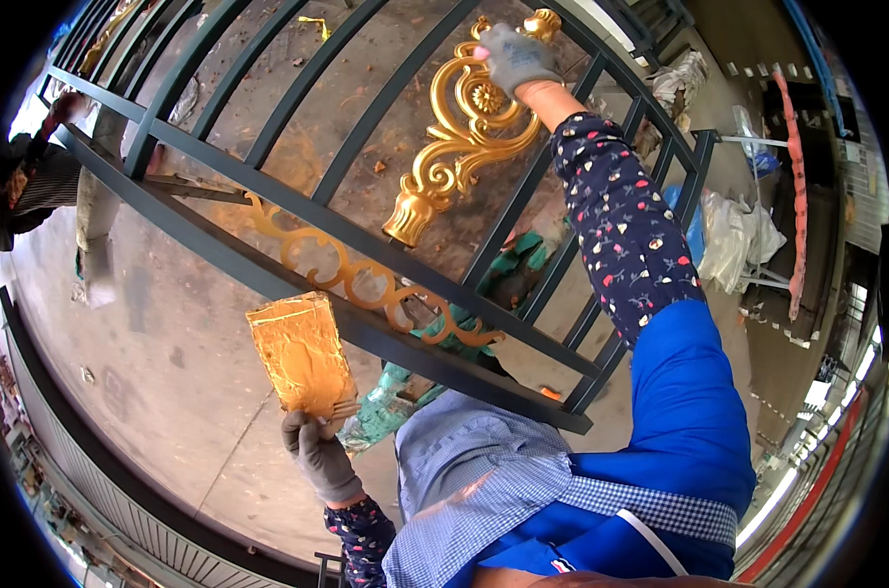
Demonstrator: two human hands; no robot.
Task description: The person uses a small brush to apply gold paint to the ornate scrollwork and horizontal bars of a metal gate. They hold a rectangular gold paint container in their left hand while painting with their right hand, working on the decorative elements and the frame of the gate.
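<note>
Low in the view, my left hand, in a grey glove, pinches the lower end of a flat rectangular gold-smeared slab. The slab's surface is wrinkled and shiny. My right hand, gloved in grey, reaches far forward to the upper part of a gold scroll ornament set between the bars of a dark metal railing. Its fingers are bent against the ornament, and what they hold, if anything, is hidden. Between the two near rails runs a thinner gold scroll strip.
Another person's hand is at the railing's far left end. Green cloth lies under the near rail. Clear plastic bags and a red-wrapped bar stand to the right. Debris dots the concrete floor.
</note>
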